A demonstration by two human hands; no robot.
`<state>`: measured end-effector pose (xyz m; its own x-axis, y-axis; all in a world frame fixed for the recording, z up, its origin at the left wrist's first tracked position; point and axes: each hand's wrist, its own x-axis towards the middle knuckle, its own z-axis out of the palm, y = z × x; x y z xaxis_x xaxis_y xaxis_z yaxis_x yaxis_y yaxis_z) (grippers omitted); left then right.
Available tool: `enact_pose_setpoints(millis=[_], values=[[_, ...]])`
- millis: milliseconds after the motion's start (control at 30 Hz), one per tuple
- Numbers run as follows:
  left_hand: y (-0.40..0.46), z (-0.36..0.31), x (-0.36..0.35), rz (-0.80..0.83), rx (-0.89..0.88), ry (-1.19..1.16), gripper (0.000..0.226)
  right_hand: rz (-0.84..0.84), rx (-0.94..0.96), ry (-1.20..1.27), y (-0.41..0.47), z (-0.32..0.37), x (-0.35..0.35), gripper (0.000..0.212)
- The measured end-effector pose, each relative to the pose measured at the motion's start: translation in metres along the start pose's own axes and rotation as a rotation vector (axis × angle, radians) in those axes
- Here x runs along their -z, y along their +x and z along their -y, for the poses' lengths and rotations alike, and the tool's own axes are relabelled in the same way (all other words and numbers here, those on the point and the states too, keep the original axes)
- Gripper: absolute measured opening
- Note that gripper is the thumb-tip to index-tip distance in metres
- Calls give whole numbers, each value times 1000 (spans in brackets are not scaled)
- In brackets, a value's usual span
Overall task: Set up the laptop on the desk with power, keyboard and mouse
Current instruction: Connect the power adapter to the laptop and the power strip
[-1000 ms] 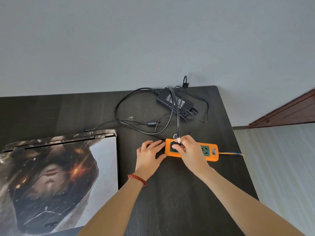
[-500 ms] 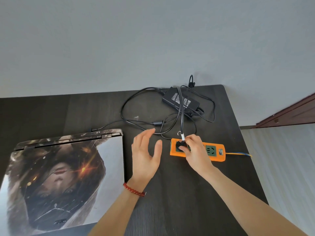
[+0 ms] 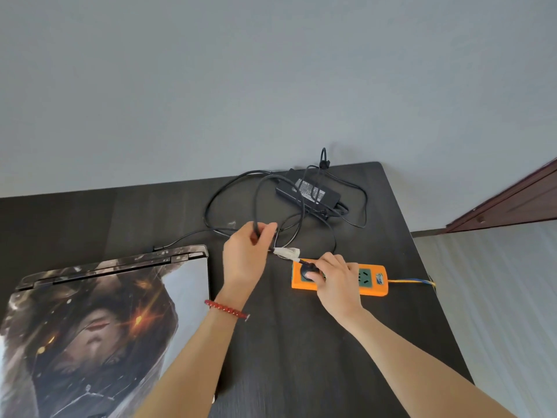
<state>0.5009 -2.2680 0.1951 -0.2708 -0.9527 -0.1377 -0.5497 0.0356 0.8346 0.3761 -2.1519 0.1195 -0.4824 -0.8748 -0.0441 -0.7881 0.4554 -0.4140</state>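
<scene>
A closed laptop (image 3: pixel 99 321) with a picture skin on its lid lies at the left of the dark desk (image 3: pixel 301 357). A thin black cable runs from its back edge to the black power brick (image 3: pixel 307 191) at the far side. An orange power strip (image 3: pixel 370 280) lies right of centre, and a black plug (image 3: pixel 307 271) sits in its left socket. My right hand (image 3: pixel 334 282) rests on the strip with fingers on the plug. My left hand (image 3: pixel 247 254) pinches the black power cord (image 3: pixel 259 200) just above a white tag (image 3: pixel 287 252).
Loose black cable loops lie around the power brick near the wall. The strip's yellow and blue lead (image 3: pixel 413 280) runs off the desk's right edge (image 3: pixel 428 285). Pale floor and a brown skirting board (image 3: pixel 506 203) are to the right.
My left hand left the strip's left end, lifted open, then closed on the cord near the white tag. My right hand has stayed on the plug, and the cord now bends left.
</scene>
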Motion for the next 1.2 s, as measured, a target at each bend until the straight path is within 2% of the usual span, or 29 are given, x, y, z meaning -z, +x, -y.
enact_pose_setpoints(millis=[67, 100, 167, 200, 233, 300, 367, 400, 467, 533, 600, 700, 833, 933, 1000, 1067, 1133, 1200], values=[[-2, 15, 2, -52, 67, -15, 23, -8, 23, -12, -2, 0, -3, 18], [-4, 19, 2, -88, 77, 0, 39, -16, 29, -17, -3, 0, -5, 16], [-8, 25, 1, -225, -13, 202, 68, -7, 33, -35, -2, 0, -5, 17], [-11, 26, -1, -301, -122, 379, 73, 13, 33, -35, -1, 1, -4, 18], [-13, 25, -2, -346, -256, 554, 71, 37, 33, -22, 2, 1, -2, 21], [-15, 22, -5, -361, -588, 771, 52, 97, 37, -4, 9, 0, 5, 25], [-16, 26, -8, -272, -872, 777, 24, 148, 93, -61, 9, -3, 10, 29], [-17, 30, -7, -206, -923, 762, 18, 171, 128, -104, 5, -7, 10, 34], [-19, 40, -2, -85, -917, 770, 28, 223, 142, -184, -8, -19, 8, 55], [-18, 50, -2, -31, -915, 758, 19, 243, 119, -244, -16, -33, 7, 70], [-17, 56, -6, 7, -875, 708, 10, 237, 134, -288, -13, -43, 9, 68], [-20, 54, -14, 107, -771, 617, 14, 266, 198, -302, -3, -57, 18, 64], [-28, 45, -30, 219, -727, 517, 14, 314, 202, -329, 1, -79, 31, 62], [-24, 47, -31, 141, -780, 578, 28, 397, 174, -306, 4, -79, 37, 63], [-14, 49, -20, 42, -836, 611, 38, 448, 125, -185, 8, -75, 45, 63], [3, 47, -6, -30, -835, 594, 47, 359, 72, 14, 19, -68, 53, 61], [18, 41, 5, -52, -677, 571, 57, 152, 61, 67, 39, -56, 59, 53], [32, 30, 10, 26, -310, 421, 66, 66, 39, -65, 66, -43, 62, 59]])
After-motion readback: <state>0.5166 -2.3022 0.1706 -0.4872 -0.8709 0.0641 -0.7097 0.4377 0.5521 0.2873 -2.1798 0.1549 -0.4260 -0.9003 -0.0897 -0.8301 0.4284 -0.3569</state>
